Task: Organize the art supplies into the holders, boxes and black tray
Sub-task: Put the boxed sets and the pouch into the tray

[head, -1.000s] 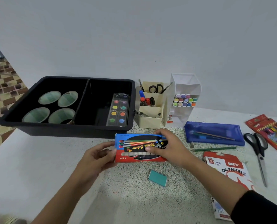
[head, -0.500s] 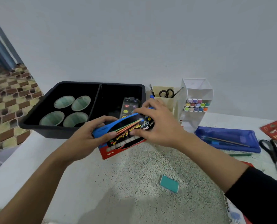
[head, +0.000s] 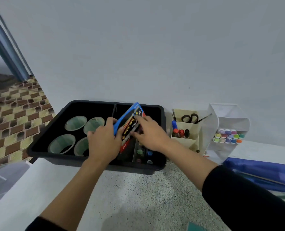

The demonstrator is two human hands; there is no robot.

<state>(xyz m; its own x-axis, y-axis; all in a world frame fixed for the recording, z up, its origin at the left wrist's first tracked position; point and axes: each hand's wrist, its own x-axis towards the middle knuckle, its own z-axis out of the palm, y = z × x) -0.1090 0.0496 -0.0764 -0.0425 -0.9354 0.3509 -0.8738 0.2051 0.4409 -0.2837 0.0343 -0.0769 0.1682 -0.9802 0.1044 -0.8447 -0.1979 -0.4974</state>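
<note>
A blue, red and black watercolour box (head: 130, 124) is tilted on its long edge over the right compartment of the black tray (head: 58, 160). My left hand (head: 103, 142) grips its left side, thumb on the blue edge. My right hand (head: 150, 134) holds its right side with fingers spread across the printed face. Beneath the box, a clear paint palette (head: 144, 155) with coloured wells lies in the same compartment, partly hidden by my right hand. Several green-lined cups (head: 75, 125) fill the tray's left compartment.
Right of the tray stands a cream desk organizer (head: 188, 135) holding scissors, brushes and small bottles. Beside it is a white marker holder (head: 228, 137) with pastel caps. A blue pencil case (head: 261, 172) lies at the right. A teal eraser (head: 195, 227) pokes in at the bottom edge.
Both hands lifted the watercolour box from the table, carried it forward over the tray's rim and tipped it steeper. My view shifted left and nearer the tray.
</note>
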